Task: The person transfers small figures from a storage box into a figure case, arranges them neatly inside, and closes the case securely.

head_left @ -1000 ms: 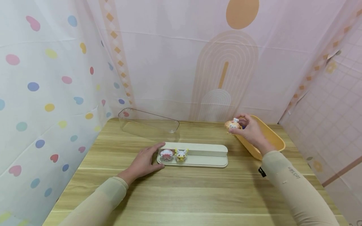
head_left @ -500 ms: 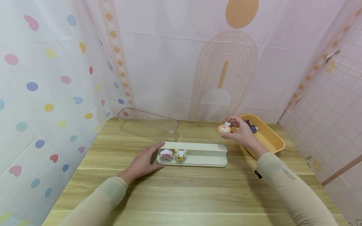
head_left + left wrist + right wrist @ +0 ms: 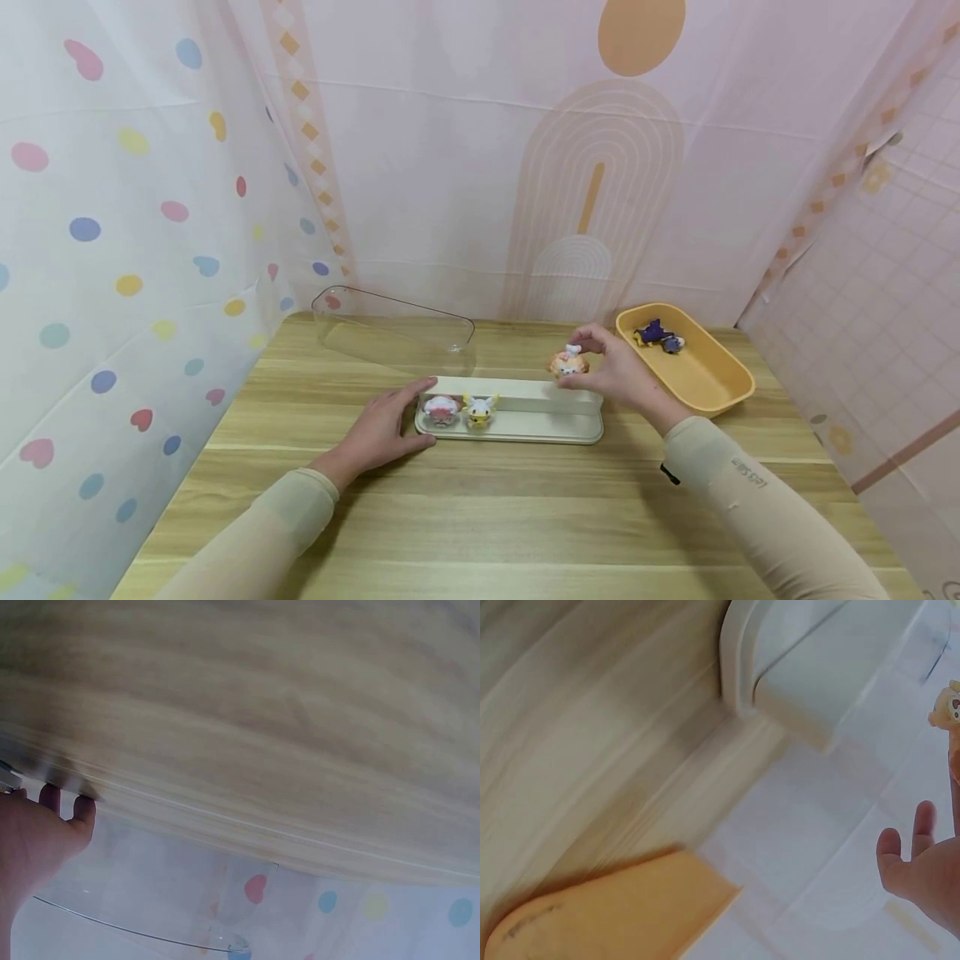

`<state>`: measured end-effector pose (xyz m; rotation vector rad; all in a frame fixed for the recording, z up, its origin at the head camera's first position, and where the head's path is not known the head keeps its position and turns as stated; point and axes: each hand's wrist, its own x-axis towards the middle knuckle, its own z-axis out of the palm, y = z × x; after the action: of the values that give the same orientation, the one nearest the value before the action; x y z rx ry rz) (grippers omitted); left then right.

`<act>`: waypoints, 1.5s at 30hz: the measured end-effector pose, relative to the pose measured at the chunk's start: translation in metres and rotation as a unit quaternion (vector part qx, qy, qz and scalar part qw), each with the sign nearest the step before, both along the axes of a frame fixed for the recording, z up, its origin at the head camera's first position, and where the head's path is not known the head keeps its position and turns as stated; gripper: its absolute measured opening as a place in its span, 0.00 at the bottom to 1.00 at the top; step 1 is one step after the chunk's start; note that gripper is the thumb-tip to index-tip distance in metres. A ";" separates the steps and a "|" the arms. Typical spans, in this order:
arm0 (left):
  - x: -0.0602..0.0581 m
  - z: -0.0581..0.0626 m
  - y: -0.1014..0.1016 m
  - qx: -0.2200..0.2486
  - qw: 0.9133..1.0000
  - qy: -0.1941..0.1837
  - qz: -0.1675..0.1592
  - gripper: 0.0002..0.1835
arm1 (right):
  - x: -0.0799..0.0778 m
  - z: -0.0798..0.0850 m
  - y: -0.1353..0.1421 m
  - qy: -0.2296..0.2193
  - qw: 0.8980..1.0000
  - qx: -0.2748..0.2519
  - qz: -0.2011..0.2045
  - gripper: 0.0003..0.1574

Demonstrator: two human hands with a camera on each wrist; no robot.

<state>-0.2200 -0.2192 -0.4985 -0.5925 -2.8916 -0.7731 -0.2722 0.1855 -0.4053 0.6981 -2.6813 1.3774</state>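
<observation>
An orange-and-white toy figurine (image 3: 567,363) with a white piece on top is pinched between thumb and fingers of my right hand (image 3: 609,367), over the back right part of a long cream stepped display base (image 3: 551,425). The right wrist view shows only part of this figurine (image 3: 943,711), at its right edge. My left hand (image 3: 382,429) holds the base's left end, index finger at the back corner and thumb at the front one. Beside it on the lower step stand a pink-and-white figurine (image 3: 442,411) and a yellow-and-white figurine (image 3: 479,412).
At the back right an orange-yellow basket (image 3: 708,379) holds a dark purple figurine (image 3: 651,332) and a greyish one (image 3: 672,343). A clear plastic cover (image 3: 408,305) sits at the back left, by the curtain. Wood-grain tabletop (image 3: 480,517) extends in front of the base.
My right hand has carried the orange figurine leftward and toward me, from the basket's edge to over the base. The basket's contents have come into view. My left hand stays where it was.
</observation>
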 end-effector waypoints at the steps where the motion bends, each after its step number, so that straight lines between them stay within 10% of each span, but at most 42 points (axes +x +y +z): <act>1: 0.000 0.000 0.000 0.000 1.000 0.000 0.000 0.51 | 0.002 -0.001 -0.004 -0.003 1.000 0.000 0.003 0.37; 19: -0.001 -0.002 0.000 0.000 1.000 -0.001 0.000 0.51 | 0.015 -0.029 -0.050 0.019 0.996 0.019 0.086 0.33; 45: -0.001 -0.003 -0.002 0.002 1.000 -0.008 0.003 0.51 | 0.027 -0.057 -0.061 0.082 0.992 0.088 0.041 0.32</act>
<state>-0.2206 -0.2207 -0.5011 -0.5800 -2.9047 -0.7867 -0.2453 0.1249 -0.4628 0.9024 -2.6926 1.0543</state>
